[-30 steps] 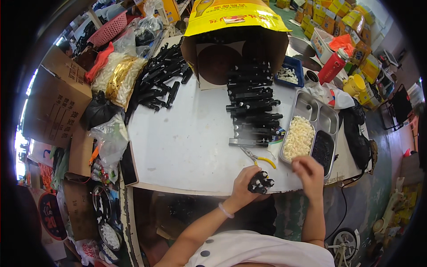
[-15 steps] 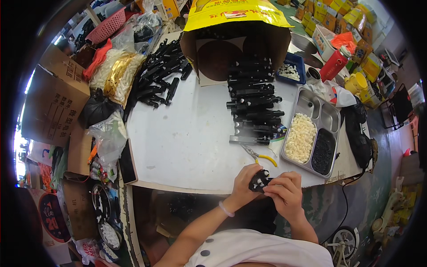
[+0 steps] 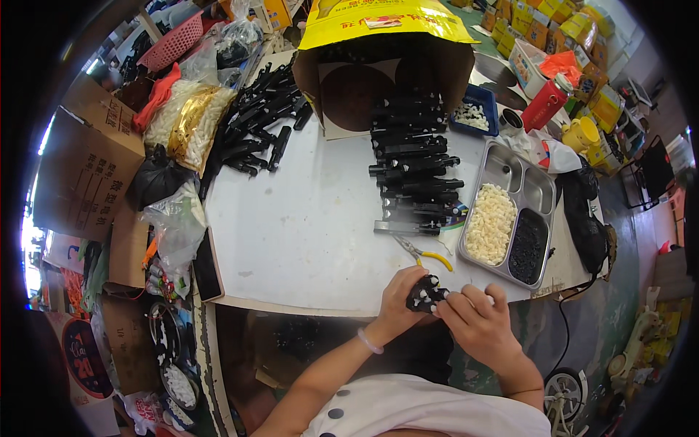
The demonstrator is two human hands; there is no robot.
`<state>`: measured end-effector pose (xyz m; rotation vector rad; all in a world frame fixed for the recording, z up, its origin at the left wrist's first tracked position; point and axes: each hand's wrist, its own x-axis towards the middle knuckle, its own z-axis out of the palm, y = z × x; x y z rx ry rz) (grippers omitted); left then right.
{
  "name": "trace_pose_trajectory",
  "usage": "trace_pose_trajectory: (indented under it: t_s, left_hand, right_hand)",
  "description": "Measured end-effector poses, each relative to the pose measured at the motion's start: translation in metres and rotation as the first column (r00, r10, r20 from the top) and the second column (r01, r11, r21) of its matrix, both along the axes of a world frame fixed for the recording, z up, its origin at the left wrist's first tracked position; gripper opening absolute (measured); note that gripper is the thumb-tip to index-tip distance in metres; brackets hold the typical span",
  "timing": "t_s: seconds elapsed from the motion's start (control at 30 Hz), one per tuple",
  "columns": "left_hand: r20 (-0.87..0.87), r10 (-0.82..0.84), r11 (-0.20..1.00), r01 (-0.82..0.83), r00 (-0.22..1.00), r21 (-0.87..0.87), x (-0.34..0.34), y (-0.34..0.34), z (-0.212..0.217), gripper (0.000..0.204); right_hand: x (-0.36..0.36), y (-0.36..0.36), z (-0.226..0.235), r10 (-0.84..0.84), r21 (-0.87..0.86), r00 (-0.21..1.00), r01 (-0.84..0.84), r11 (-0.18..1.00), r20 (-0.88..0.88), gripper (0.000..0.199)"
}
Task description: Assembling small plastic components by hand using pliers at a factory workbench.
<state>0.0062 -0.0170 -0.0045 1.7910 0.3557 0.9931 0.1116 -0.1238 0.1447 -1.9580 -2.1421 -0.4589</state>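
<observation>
**R hand (image 3: 480, 324) off tray (image 3: 537, 191), now at blk bunch (image 3: 426, 293)**

L hand (image 3: 399, 297) wraps the blk bunch, white-tipped ends up, by table (image 3: 313, 226) front edge. R hand, near tray 1 s ago, has fingers bent close at its R side, so work's there; can't tell if they pinch a pc. Pliers (image 3: 438, 259) just beyond, blk row (image 3: 415, 169) behind; nothing visibly blocks.

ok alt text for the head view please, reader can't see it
The left hand grips a bundle of black parts, the right hand at its side, by a white table. Beyond lie pliers, a metal tray of white bits and black bits, and a row of black pieces.
</observation>
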Motion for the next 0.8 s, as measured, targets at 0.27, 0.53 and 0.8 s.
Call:
trace_pose_trajectory:
  t_s: [0.27, 0.53, 0.8]
  left_hand:
    - [-0.041, -0.007, 1.0, 0.008, 0.999, 0.013, 0.001, -0.003, -0.004, 0.064]
    - [-0.077, 0.007, 0.977, -0.023, 0.997, -0.211, -0.007, -0.001, -0.002, 0.067]
    - [-0.224, 0.056, 0.916, 0.04, 0.973, 0.4, 0.044, 0.09, 0.09, 0.074]
  right_hand:
    - [-0.017, 0.016, 0.014, 0.055, -0.395, 0.997, -0.03, 0.918, 0.053, 0.014]
    - [0.007, 0.026, 0.023, 0.045, -0.082, 0.801, -0.117, 0.99, -0.597, 0.017]
    - [-0.023, -0.024, 0.131, 0.256, 0.658, -0.915, -0.014, 0.753, -0.312, 0.045]
